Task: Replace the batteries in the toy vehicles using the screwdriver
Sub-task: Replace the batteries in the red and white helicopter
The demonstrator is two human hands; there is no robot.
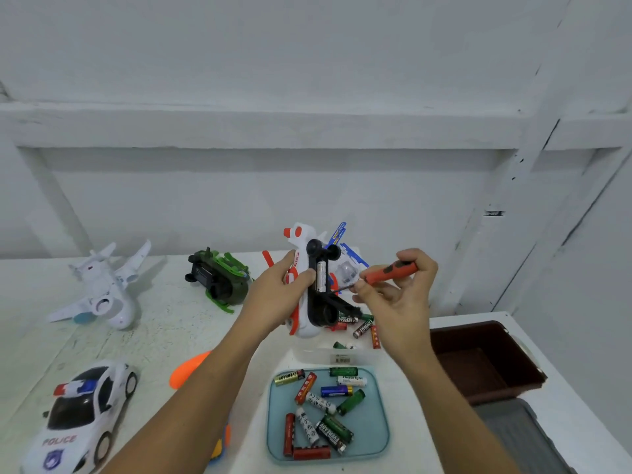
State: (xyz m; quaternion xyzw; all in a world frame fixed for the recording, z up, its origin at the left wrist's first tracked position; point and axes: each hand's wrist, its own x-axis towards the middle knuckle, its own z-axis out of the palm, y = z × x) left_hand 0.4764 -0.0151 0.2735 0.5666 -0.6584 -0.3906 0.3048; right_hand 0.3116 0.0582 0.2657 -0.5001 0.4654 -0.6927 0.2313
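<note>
Tabletop (178, 330), white and scuffed, carries everything. A brown bin (478, 367) sits at its right edge. Near the front left stands a white police car (82, 415). Further back are a white toy plane (102, 289) and a green toy helicopter (219, 278), which is tipped over with its dark underside showing. Between the forearms a pale blue tray (371, 422) holds a loose scatter of batteries (318, 401).

Above the table, the left hand (273, 292) grips a white and orange toy vehicle (301, 323), its black underside turned to the camera. The right hand (400, 302) has its fingers curled round an orange screwdriver (390, 272), whose tip meets that underside. Just beside the tip, a single battery (320, 277) sits in the open compartment. Spare cells (362, 328) lie on the table behind the toy
</note>
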